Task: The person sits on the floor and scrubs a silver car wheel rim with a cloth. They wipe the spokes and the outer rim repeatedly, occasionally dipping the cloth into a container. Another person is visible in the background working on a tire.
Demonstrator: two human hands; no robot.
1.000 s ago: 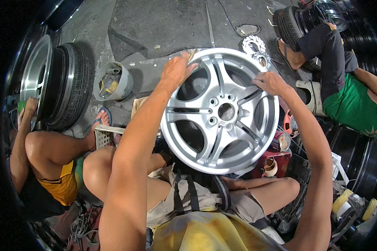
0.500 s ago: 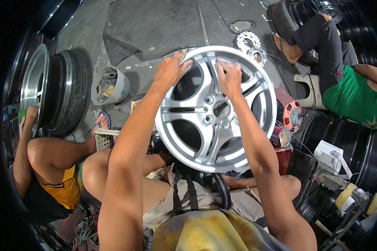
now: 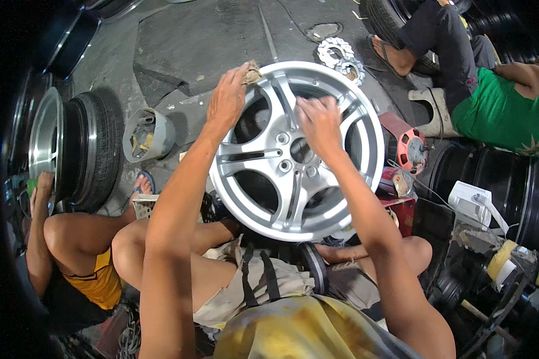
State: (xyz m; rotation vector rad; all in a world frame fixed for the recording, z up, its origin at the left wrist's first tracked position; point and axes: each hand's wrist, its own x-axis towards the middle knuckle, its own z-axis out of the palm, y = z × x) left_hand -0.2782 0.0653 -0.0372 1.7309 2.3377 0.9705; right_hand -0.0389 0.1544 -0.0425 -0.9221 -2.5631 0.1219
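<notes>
A silver multi-spoke wheel rim (image 3: 260, 218) leans in front of my lap, its face toward me. My left hand (image 3: 227, 99) is at its upper left edge, fingers closed around a tan crumpled piece of cloth or abrasive paper (image 3: 253, 73). My right hand (image 3: 319, 122) presses on an upper spoke with its fingers curled and slightly blurred. Whatever lies under those fingertips is hidden.
A white bucket (image 3: 150, 136) with scraps stands left, near a tyre (image 3: 102, 149). A person in yellow shorts (image 3: 93, 281) sits left; another in a green shirt (image 3: 503, 110) sits right. A red round-faced machine (image 3: 406, 146) is beside the rim.
The whole view has shifted slightly, and the rim sits a little further left. My right hand has moved down along the spoke. My left hand remains at the upper left edge.
</notes>
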